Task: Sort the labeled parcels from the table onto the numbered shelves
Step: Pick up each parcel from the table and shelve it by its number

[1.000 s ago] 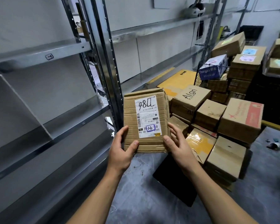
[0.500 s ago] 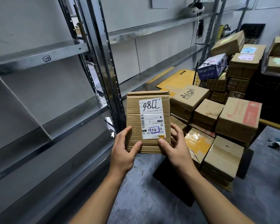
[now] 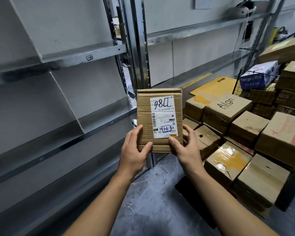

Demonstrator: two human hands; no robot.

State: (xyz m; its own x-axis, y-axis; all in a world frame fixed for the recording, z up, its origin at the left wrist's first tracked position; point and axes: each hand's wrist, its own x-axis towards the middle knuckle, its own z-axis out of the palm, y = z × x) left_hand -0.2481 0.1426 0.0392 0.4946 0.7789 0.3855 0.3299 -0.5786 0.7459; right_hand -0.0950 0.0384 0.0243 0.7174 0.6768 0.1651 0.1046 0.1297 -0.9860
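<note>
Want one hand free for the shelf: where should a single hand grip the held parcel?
Probably its left long edge, from the left: the parcel is thin, flat and upright, so thumb in front, fingers behind pinch it, leaving the label uncovered.

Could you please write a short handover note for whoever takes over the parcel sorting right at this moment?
Left hand: grips the parcel's lower left edge.
Right hand: grips its lower right edge.
Parcel: held upright in front of the shelves, with its label facing the camera upside down. The blue-boxed mark looks like 1-2.
Shelves: no parcels show on the left bays. A rail tag is too small to read.
Pile: many parcels wait at right.
Done: this parcel is picked up.
Left: shelve it, then sort the pile.
</note>
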